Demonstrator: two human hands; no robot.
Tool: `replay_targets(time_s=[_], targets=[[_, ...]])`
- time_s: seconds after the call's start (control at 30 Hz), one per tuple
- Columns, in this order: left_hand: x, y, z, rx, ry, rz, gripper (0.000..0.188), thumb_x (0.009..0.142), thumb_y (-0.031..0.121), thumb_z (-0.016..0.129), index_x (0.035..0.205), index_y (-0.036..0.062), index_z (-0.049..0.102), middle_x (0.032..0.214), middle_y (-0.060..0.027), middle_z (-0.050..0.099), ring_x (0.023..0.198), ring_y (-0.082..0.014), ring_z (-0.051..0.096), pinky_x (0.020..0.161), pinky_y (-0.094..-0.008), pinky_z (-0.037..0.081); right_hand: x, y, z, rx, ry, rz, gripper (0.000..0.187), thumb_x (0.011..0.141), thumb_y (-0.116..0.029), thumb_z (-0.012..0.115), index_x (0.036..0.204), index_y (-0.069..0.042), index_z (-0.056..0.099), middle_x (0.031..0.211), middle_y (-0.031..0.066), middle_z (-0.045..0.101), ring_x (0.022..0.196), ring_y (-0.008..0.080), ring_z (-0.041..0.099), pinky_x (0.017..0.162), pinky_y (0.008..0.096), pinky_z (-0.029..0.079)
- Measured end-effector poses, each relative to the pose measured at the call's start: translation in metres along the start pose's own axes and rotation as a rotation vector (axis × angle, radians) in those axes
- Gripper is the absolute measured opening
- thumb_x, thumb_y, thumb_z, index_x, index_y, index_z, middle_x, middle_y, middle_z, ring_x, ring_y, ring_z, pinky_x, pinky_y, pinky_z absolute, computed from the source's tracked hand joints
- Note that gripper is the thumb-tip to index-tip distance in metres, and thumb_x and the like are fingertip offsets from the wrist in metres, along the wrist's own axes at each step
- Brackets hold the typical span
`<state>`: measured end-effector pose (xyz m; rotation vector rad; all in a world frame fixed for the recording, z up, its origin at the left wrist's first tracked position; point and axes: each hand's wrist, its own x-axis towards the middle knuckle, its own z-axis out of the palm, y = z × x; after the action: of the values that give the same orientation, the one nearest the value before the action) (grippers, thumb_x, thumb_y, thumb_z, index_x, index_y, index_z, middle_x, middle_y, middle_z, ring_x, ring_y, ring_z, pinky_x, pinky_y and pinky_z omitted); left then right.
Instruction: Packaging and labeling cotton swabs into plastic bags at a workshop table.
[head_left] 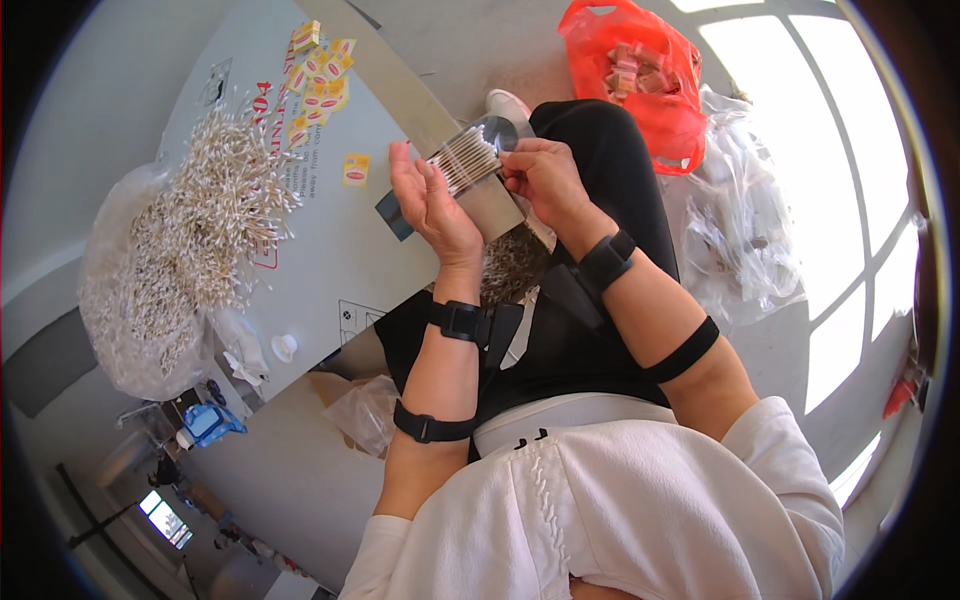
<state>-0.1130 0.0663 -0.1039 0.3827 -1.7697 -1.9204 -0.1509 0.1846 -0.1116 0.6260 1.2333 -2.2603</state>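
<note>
Beside the grey table, the open left hand is flanking cotton swabs, seemingly keeping them aligned, while the narrowly pinched right hand is working near their ends.

Premises: packing workshop, by appearance.
Table: heaped cotton swabs, small yellow packets.
Floor: red bag, pinkish bundles inside.

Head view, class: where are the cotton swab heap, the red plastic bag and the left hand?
Cotton swab heap (228,185), head view, on the middle of the loose swabs.
Red plastic bag (672,130), head view, on its side wall.
Left hand (440,215), head view, on its middle.
</note>
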Motion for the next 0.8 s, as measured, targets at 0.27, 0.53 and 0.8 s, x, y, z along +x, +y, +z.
replay_targets(time_s=[0.27,0.53,0.8], targets=[[-0.024,0.018,-0.027,1.286,-0.460,0.296,0.080,0.093,0.044,0.055,0.147,-0.0043,0.021,0.154,-0.0257,0.020,0.145,-0.0383,0.018,0.116,-0.0525,0.014,0.006,0.003,-0.008,-0.068,-0.030,-0.056,0.026,0.080,-0.003,0.072,0.061,-0.009,0.055,0.061,-0.0009,0.054,0.050,0.0079,0.047,0.047,0.0220,0.039],[-0.026,0.015,-0.025,1.384,-0.515,0.241,0.085,0.093,0.047,0.054,0.148,-0.0053,0.017,0.155,-0.0273,0.015,0.145,-0.0406,0.014,0.116,-0.0518,0.012,0.010,0.005,-0.001,-0.244,0.022,-0.246,0.021,0.081,-0.012,0.075,0.068,-0.008,0.060,0.060,-0.0026,0.051,0.051,0.0058,0.044,0.046,0.0216,0.033],[0.008,0.008,-0.006,0.162,-0.063,-0.017,0.066,0.104,0.038,0.038,0.150,-0.0045,0.016,0.156,-0.0233,0.016,0.146,-0.0290,0.017,0.118,-0.0394,0.015,0.030,-0.001,0.012,-0.113,0.019,-0.148,0.029,0.086,-0.033,0.073,0.071,-0.009,0.067,0.059,-0.0066,0.054,0.045,0.0035,0.039,0.041,0.0222,0.028]])
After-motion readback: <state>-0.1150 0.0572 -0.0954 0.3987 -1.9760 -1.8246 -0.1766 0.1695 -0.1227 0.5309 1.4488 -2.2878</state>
